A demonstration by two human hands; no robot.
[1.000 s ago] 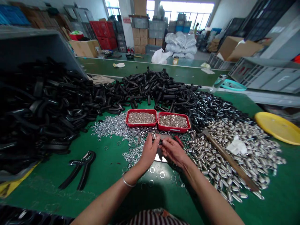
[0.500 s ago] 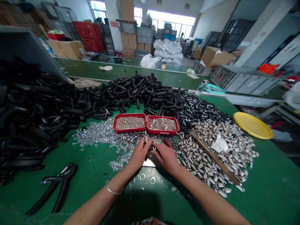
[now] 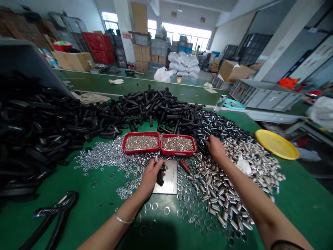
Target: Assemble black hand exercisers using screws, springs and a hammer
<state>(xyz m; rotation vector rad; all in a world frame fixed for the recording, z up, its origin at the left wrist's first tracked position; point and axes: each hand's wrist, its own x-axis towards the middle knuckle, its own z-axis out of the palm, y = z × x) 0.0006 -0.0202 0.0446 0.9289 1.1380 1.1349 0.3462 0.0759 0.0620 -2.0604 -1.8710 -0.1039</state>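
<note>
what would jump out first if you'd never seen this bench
A huge heap of black plastic handles fills the left and back of the green table. Two red trays of small metal parts sit mid-table, ribbed silvery cylinders spread to their right. The left hand grips a black part over a metal plate; the right hand touches the screw pile.

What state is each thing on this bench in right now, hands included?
left hand, closed around a black part.
right hand, palm down on the heap of bolts; grip unclear.
left red tray, full of small metal pieces.
right red tray, full likewise.
metal plate, lying flat, mostly bare.
red-handled tool, lying unheld.
yellow dish, nothing on it.
</note>
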